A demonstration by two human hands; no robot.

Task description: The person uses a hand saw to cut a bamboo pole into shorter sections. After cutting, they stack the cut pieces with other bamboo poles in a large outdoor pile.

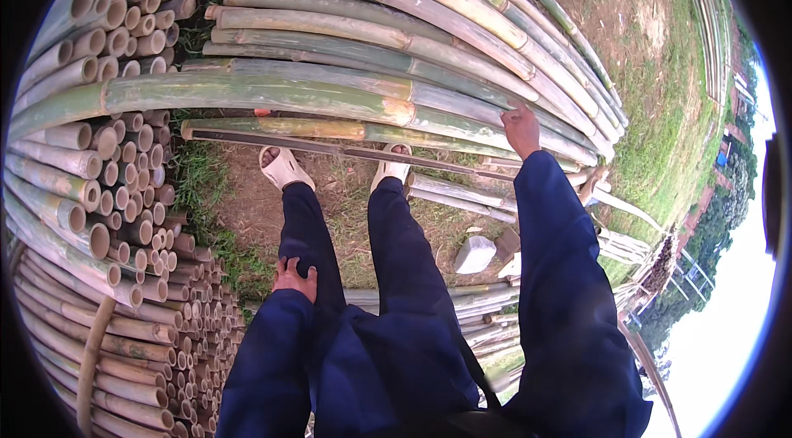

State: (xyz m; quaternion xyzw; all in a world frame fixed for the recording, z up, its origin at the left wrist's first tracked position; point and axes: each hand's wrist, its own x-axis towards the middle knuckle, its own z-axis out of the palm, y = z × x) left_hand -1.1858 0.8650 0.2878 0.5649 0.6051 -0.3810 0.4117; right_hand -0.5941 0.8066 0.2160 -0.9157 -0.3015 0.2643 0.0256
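Observation:
A long green bamboo pole crosses in front of me, its left end lying over the stacked bamboo. Over the right part of the poles is my right hand, fingers curled in; whether it pinches anything small is hidden. My left hand rests on my left thigh, its fingers spread and holding nothing. Just beyond my feet lie a thinner bamboo pole and a long, narrow dark strip. More bamboo poles lie side by side farther off.
Stacked bamboo with cut ends outward rises on my left. A white bundle sits on the ground to the right, near more poles. Grass and bare soil stretch beyond. My pale clogs stand close to the strip.

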